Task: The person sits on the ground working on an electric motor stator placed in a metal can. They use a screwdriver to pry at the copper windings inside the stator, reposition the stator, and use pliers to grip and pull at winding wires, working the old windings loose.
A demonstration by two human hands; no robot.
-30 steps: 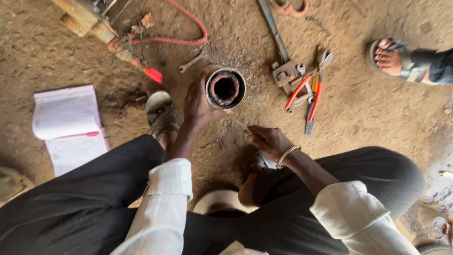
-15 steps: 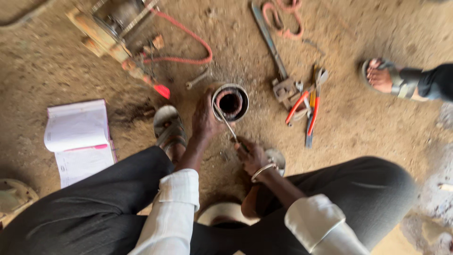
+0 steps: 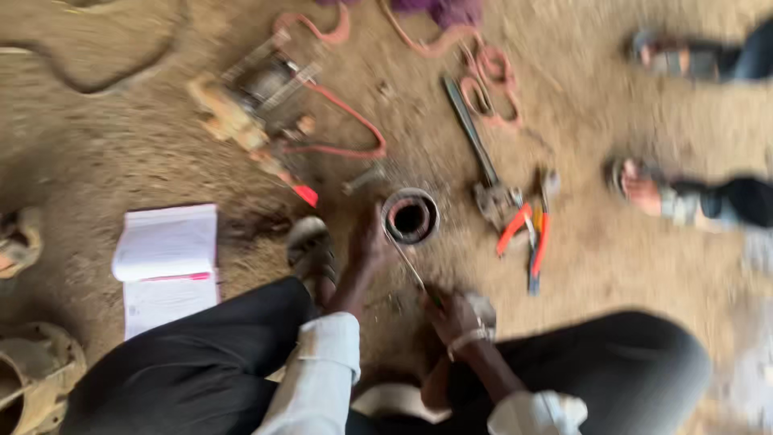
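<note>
Right hand gripping thin rod, angled up-left into metal ring, left hand steadying ring.

White sleeves, black trousers, wrist bangle

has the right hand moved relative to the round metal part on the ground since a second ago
No. The right hand sits below and right of the round metal part, as before, its thin rod now reaching the rim. The camera has shifted, not the hand.
</note>
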